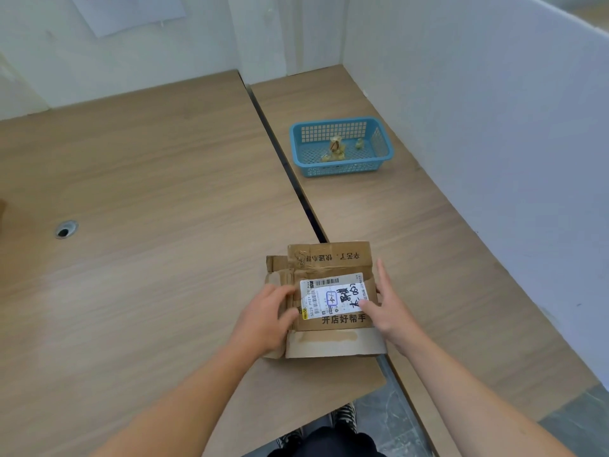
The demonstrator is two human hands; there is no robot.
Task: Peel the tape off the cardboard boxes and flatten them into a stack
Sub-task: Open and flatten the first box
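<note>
The wooden tabletop (131, 192) fills most of the frame, split by a dark gap running from upper centre to lower right. The flattened cardboard box (329, 258) lies at lower centre, across that gap. The left hand (263, 321) presses on its left edge, grip loose and holding nothing. The right hand (389, 308) rests along its right edge, fingers straight, thumb on the white label (333, 291). At upper right, well apart, a blue basket (298, 153) holds crumpled tape scraps (336, 148).

One head camera looks forward and down at the table (148, 192), close above the box (333, 258).
</note>
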